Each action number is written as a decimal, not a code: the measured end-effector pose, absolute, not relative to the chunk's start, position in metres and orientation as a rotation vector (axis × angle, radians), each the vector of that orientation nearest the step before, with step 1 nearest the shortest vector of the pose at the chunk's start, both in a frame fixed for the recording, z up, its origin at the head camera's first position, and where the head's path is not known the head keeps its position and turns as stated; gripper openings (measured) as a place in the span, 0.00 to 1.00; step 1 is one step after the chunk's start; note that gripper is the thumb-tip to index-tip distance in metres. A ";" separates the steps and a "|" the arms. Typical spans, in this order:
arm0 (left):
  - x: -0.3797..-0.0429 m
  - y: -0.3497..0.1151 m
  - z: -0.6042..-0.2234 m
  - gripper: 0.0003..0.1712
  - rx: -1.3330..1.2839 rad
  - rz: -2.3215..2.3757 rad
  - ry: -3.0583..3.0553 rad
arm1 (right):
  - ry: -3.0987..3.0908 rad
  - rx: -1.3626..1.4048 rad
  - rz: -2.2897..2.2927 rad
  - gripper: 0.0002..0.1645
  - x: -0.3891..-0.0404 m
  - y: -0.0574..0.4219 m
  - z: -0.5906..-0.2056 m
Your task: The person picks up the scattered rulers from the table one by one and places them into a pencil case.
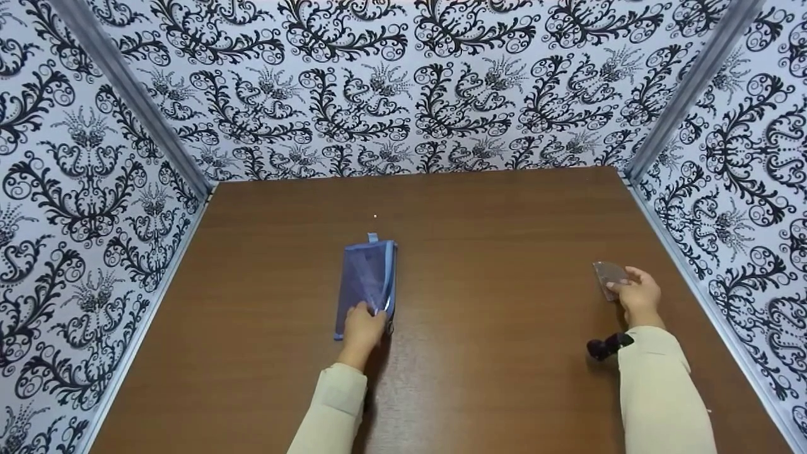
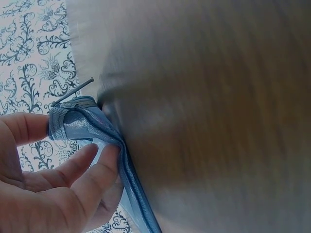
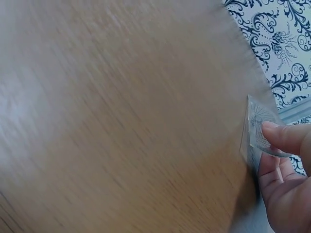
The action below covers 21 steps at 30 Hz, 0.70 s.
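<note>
A blue see-through zip pouch [image 1: 367,271] lies on the brown table, its loop tab toward the back. My left hand [image 1: 364,329] pinches its near right edge, where the zip runs. In the left wrist view, the fingers and thumb of that hand [image 2: 63,184] hold the folded zip edge [image 2: 124,155], and a zip pull [image 2: 73,92] sticks out. Over at the right, my right hand [image 1: 642,295] grips a clear protractor [image 1: 606,275] between thumb and fingers. Radiating lines show on the protractor [image 3: 260,126] in the right wrist view, its edge close to the table.
Patterned black-and-white walls [image 1: 403,94] with metal edge strips [image 1: 690,82] enclose the table [image 1: 492,265] at the back and sides. A black wrist camera [image 1: 608,347] juts from the right sleeve. A tiny white speck [image 1: 375,216] lies beyond the pouch.
</note>
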<state>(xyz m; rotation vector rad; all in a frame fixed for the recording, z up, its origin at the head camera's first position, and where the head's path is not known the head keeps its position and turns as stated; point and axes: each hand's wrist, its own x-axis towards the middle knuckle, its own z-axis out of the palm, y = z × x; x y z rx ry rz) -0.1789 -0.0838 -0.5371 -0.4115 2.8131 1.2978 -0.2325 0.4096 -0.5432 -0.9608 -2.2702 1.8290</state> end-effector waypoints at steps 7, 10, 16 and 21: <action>-0.178 -0.082 -0.537 0.14 -0.400 1.286 2.863 | -2.050 -0.983 2.005 0.43 -0.232 0.409 -0.540; -0.177 -0.082 -0.537 0.14 -0.393 1.290 2.870 | -1.992 -0.977 2.055 0.43 -0.232 0.408 -0.539; -0.178 -0.083 -0.538 0.14 -0.394 1.299 2.856 | -1.904 -1.006 2.147 0.42 -0.234 0.407 -0.537; -0.179 -0.084 -0.538 0.13 -0.396 1.307 2.844 | -1.828 -1.034 2.185 0.42 -0.236 0.402 -0.533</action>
